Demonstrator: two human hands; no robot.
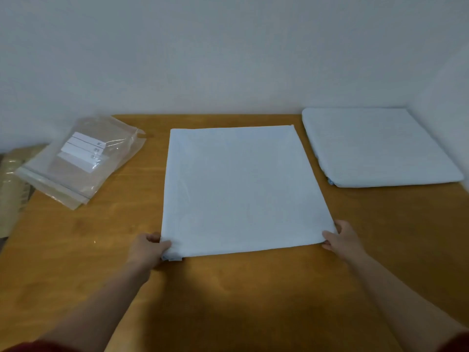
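Note:
A pale blue folded cloth (243, 189) lies flat as a square in the middle of the wooden table (228, 301). My left hand (148, 248) pinches its near left corner, thumb on top of the fabric. My right hand (341, 237) pinches the near right corner the same way. Both forearms reach in from the bottom of the view.
A thicker stack of the same pale blue cloth (378, 146) sits at the back right of the table. A pile of clear zip bags with white labels (76, 158) lies at the back left, overhanging the edge. A grey wall stands behind the table.

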